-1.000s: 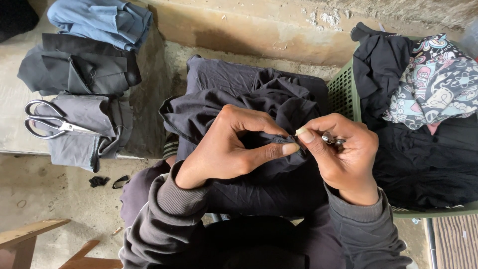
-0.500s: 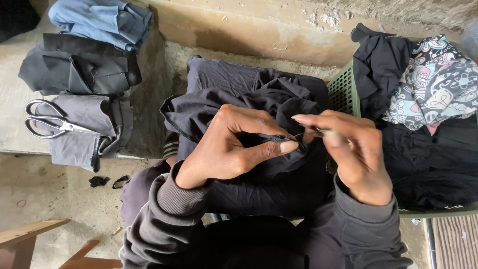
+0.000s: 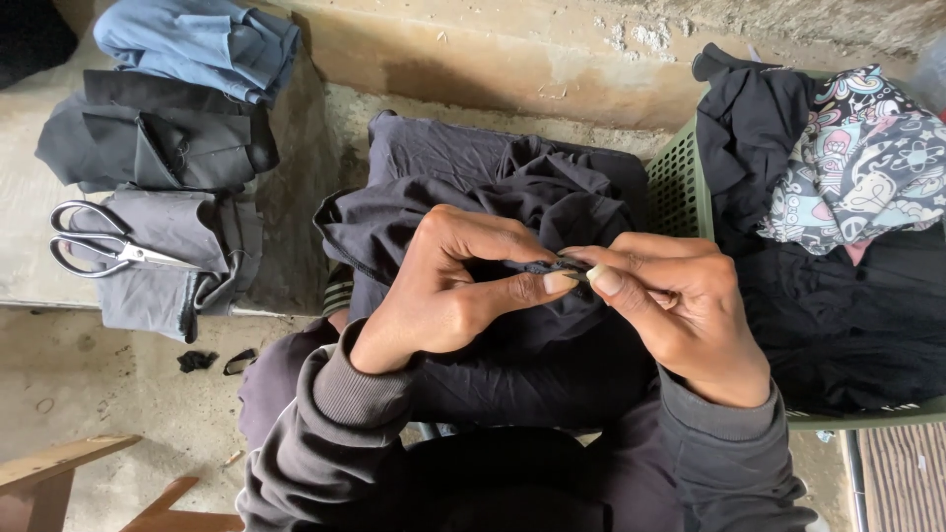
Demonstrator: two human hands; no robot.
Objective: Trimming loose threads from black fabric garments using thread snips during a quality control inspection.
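Note:
A dark grey garment [image 3: 493, 197] lies bunched over my lap. My left hand [image 3: 453, 286] pinches a fold of its edge between thumb and forefinger. My right hand [image 3: 680, 305] meets it at the same spot, its thumb and fingers pinched on the same dark edge just right of the left thumb. The pinched seam [image 3: 542, 266] shows as a thin dark strip between the two hands. Whether a needle or thread is held there is too small to tell.
Large scissors [image 3: 108, 251] rest on a folded grey cloth at the left, below folded black [image 3: 158, 138] and blue [image 3: 197, 39] garments. A green basket [image 3: 675, 187] at the right holds black clothes and a patterned cloth [image 3: 867, 167]. Wooden pieces [image 3: 69, 463] lie lower left.
My right hand drew away to the right a little, then came back to the left thumb at the seam. The left hand has kept its pinch.

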